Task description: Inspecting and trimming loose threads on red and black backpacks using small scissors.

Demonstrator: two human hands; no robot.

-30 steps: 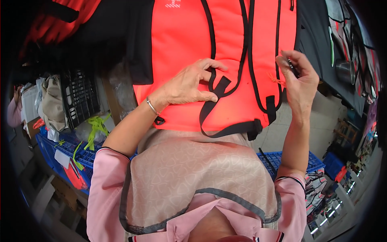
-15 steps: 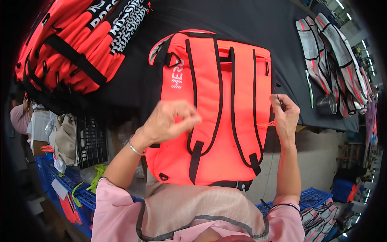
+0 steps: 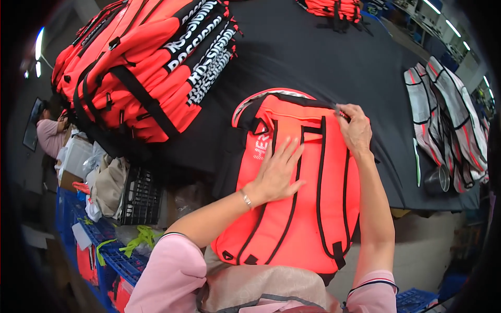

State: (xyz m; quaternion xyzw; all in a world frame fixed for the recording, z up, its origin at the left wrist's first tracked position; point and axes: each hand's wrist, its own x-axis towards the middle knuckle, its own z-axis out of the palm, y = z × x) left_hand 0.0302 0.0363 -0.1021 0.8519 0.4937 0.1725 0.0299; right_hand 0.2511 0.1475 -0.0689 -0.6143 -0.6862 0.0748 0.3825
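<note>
A bright orange-red backpack with black trim lies straps-up on the black-covered table, its lower end against my body. My left hand rests flat on the left shoulder strap, fingers spread, holding nothing. At the bag's upper right corner, near the top of the right shoulder strap, my right hand is closed in a pinch. A small dark tool shows at its fingertips; its kind is mostly hidden by the fingers.
A tall pile of similar backpacks stands at the left. Grey-white strap pieces lie at the right beside a dark metal cup. More orange bags sit at the far edge. A black crate stands lower left; another person is beyond.
My left hand has gone from a loose curl above the backpack to lying flat on it. My right hand has moved up the right side to the top corner. The view has shifted.
</note>
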